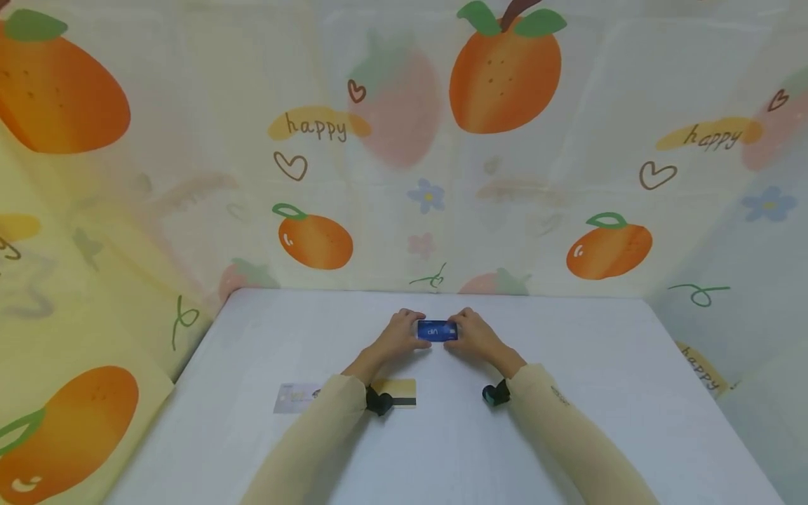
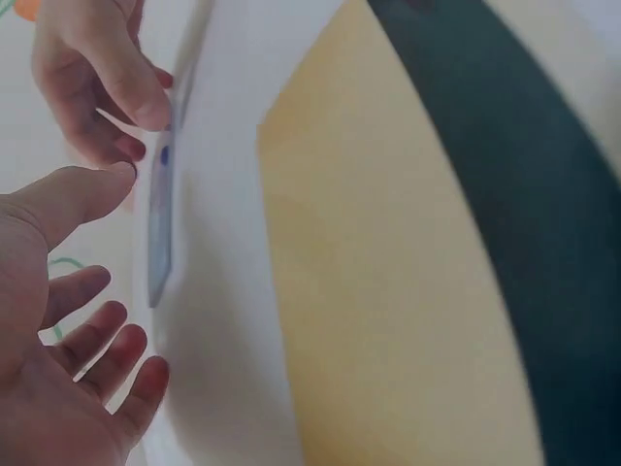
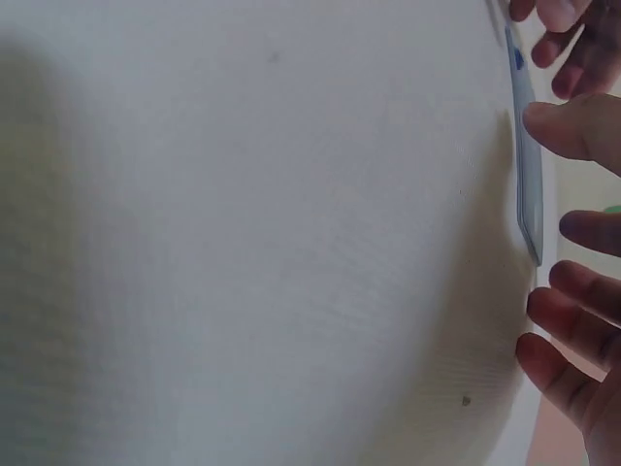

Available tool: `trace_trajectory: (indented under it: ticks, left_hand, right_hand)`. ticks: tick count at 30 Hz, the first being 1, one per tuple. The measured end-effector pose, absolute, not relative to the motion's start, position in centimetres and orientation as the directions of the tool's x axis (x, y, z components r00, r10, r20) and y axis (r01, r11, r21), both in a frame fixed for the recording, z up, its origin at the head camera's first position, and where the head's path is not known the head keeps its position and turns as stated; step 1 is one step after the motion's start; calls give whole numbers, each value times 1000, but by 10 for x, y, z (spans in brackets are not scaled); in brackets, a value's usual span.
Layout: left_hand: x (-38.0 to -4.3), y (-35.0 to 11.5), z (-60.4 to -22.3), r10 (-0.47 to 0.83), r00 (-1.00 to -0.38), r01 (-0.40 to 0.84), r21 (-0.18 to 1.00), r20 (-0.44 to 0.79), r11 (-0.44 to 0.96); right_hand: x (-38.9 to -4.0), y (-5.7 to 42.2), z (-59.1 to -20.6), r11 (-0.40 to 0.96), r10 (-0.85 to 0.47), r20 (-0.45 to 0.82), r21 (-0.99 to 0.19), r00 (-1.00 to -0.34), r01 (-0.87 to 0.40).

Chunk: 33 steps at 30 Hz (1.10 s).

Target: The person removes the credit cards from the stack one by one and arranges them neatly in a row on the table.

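A blue card (image 1: 437,331), its "VIP" lettering upside down, is between my two hands toward the far side of the table. My left hand (image 1: 404,333) holds its left end, the thumb at the near edge and a finger at the far edge. At the right end, my right hand (image 1: 476,337) grips it the same way. Seen from the right wrist, the card (image 3: 527,165) appears nearly edge-on, with the right thumb (image 3: 572,126) on it. In the left wrist view the left hand's other fingers (image 2: 102,349) are spread beyond the card's end.
A gold card (image 1: 404,387) with a dark stripe lies on the white table (image 1: 442,449), partly under my left wrist. Left of it is a silvery card (image 1: 297,398), partly covered by the left sleeve. Fruit-patterned cloth (image 1: 391,210) hangs behind and at both sides.
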<state>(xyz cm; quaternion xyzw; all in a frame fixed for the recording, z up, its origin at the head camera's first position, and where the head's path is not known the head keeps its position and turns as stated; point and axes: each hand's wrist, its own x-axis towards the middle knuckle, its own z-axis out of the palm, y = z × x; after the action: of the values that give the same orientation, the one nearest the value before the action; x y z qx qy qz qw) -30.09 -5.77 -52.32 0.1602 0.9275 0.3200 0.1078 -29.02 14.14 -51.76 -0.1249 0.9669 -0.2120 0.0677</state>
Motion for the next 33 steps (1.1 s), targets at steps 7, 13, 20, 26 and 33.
trace_trajectory:
  ticks: [7, 13, 20, 26, 33]
  left_hand:
    - [-306, -55, -529, 351, -929, 228, 560, -120, 796]
    - [-312, -55, -531, 394, -914, 291, 519, -97, 803]
    - [-314, -54, -530, 401, -908, 295, 499, -118, 815]
    - [-316, -55, -532, 416, -901, 309, 493, -122, 813]
    - [-318, -56, -528, 423, -896, 308, 491, -140, 815]
  right_hand:
    - [-300, 144, -517, 884, -286, -121, -416, -951, -213]
    - [-308, 145, -517, 884, -318, -145, -403, -937, -238]
    - [-310, 147, -516, 874, -348, -136, -404, -927, -269]
    - [-308, 147, -516, 863, -356, -119, -422, -927, -277]
    - [-309, 146, -513, 867, -352, -140, -421, -925, -266]
